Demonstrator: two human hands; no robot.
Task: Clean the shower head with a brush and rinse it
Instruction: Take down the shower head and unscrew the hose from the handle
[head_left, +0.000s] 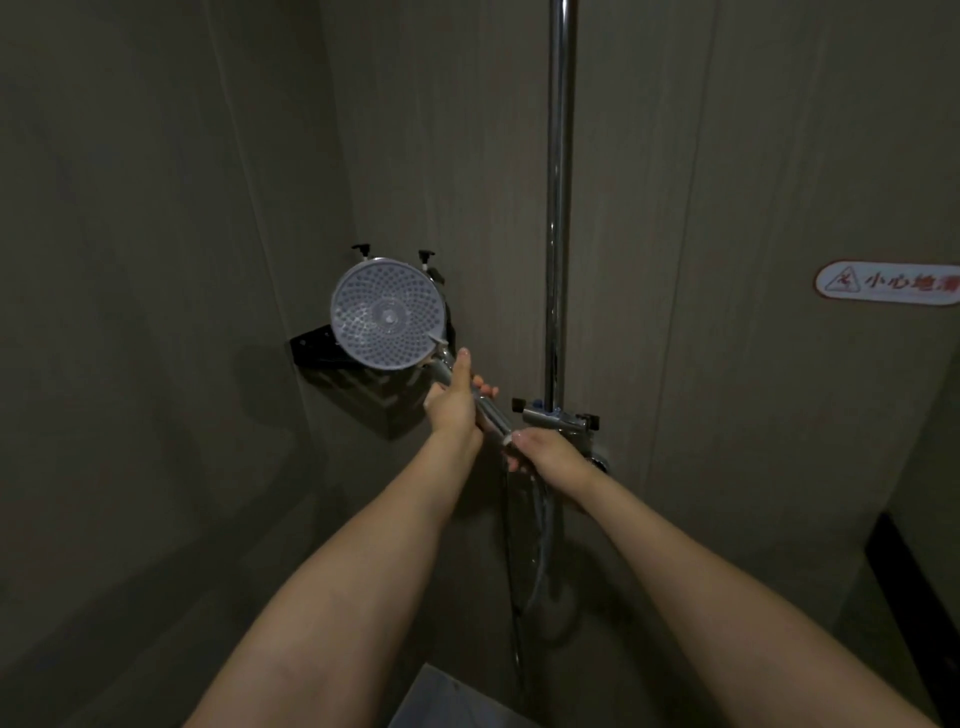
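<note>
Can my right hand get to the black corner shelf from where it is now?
Probably not directly. The right hand grips the bottom of the handle, and the shower head and left hand sit between it and the black corner shelf.

The picture is dim and a little soft. The chrome pipe (558, 156) shows a weak glare. The wall lines bend at the edges, and the corners are dark.

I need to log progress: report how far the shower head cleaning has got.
Done: the shower head is off its mount, face toward the camera. In hand: the left hand grips its handle and the right hand is at the hose end. Left: no brush or running water is visible, so scrubbing and rinsing seem still ahead.
</note>
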